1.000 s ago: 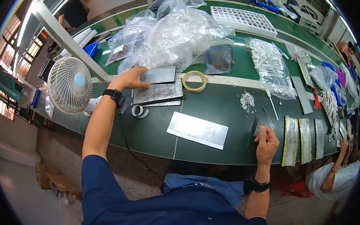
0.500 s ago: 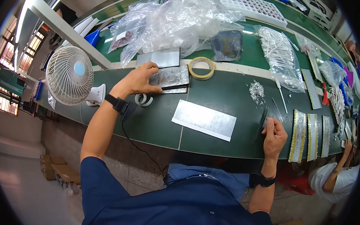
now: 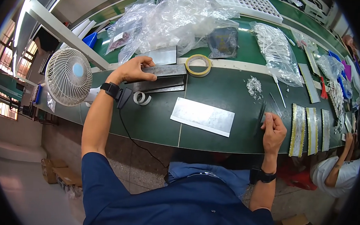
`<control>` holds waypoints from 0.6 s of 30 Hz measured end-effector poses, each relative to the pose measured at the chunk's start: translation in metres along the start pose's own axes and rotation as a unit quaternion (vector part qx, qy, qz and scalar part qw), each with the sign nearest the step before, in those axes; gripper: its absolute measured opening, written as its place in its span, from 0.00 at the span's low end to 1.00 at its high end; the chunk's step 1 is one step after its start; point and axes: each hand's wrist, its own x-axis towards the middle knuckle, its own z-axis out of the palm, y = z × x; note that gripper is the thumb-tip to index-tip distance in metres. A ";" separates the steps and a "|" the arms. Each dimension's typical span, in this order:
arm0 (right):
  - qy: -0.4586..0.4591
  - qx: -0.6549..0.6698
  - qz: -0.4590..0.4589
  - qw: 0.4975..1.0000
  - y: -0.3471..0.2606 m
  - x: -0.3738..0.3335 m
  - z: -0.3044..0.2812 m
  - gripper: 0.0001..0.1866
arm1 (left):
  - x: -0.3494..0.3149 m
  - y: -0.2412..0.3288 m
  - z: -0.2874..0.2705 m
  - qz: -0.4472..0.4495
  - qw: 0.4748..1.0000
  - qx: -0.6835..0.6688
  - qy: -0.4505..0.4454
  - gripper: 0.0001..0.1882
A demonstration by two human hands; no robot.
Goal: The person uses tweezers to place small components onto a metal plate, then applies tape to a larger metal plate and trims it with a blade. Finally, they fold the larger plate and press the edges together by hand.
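At the back left of the bench, my left hand [image 3: 135, 70] is closed on the left end of a grey metal plate [image 3: 164, 71]. That plate is tilted, with a dark gap between it and another metal plate [image 3: 171, 89] below. My right hand [image 3: 273, 133] is closed on slim dark tweezers [image 3: 261, 113], whose tips point away from me. Between my hands a flat silvery metal sheet [image 3: 202, 116] lies on the green bench top. Behind the tilted plate lies one more shiny plate [image 3: 160, 55].
A yellow tape roll [image 3: 198, 66] and a white roll [image 3: 141, 98] lie near the plates. A fan [image 3: 68, 77] stands left. On the right are small clear pieces [image 3: 254, 87], a bag of white sticks [image 3: 276, 54] and yellow-edged strips [image 3: 297, 130]. A person [image 3: 337, 173] sits far right.
My left hand has shifted slightly left and tilted the metal plate up from the one below it. My right hand stays in nearly the same place with the tweezers.
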 end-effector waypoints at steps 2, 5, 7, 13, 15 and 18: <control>0.016 -0.006 -0.006 1.000 -0.001 0.000 0.000 0.12 | -0.001 0.007 -0.006 -0.005 1.000 0.006 -0.005 0.28; 0.000 0.025 -0.002 1.000 -0.022 0.000 0.008 0.12 | -0.008 0.016 -0.010 0.016 1.000 -0.022 0.010 0.26; -0.048 0.066 0.009 0.997 -0.053 -0.001 0.022 0.12 | -0.010 0.025 -0.009 0.032 0.997 -0.073 0.020 0.26; -0.306 0.246 0.100 0.915 -0.099 0.033 0.129 0.43 | -0.014 0.071 0.014 0.101 0.971 -0.216 -0.012 0.25; -0.302 0.290 0.094 0.903 -0.091 0.036 0.153 0.45 | -0.019 0.096 0.028 0.112 0.976 -0.188 -0.012 0.25; -0.313 0.423 0.098 0.845 -0.079 0.042 0.169 0.47 | -0.026 0.115 0.047 0.127 0.982 -0.138 -0.008 0.26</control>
